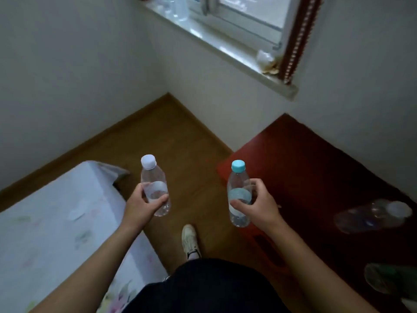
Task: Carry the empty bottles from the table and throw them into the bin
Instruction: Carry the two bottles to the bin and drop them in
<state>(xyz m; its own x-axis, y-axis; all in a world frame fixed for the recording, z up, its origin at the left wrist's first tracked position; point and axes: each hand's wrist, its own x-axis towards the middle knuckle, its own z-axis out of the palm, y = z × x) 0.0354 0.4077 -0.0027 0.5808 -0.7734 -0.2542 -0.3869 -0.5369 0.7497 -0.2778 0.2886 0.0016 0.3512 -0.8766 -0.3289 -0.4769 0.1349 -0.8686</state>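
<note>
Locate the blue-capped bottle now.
Head view, right of centre: the blue-capped bottle is upright in the right hand, by the corner of the red table; the white-capped bottle in the left hand is beside it.

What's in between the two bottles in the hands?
Only bare brown wooden floor shows between the clear white-capped plastic bottle and the clear blue-capped plastic bottle, seen in the head view.

Home, bedroom corner. Bed (pixel 56 222) with pale floral sheet at left. Wood-look floor (pixel 180 136), matching skirting along plain white walls (pixel 67 64). Window sill (pixel 225 53) above, crumpled wrapper (pixel 268 62) at far end, dark red curtain (pixel 297 37) hanging beside frame. Dark red wooden table (pixel 316 166) against right wall. Domestic furnishing, lived-in clutter, dim daylight.
</note>
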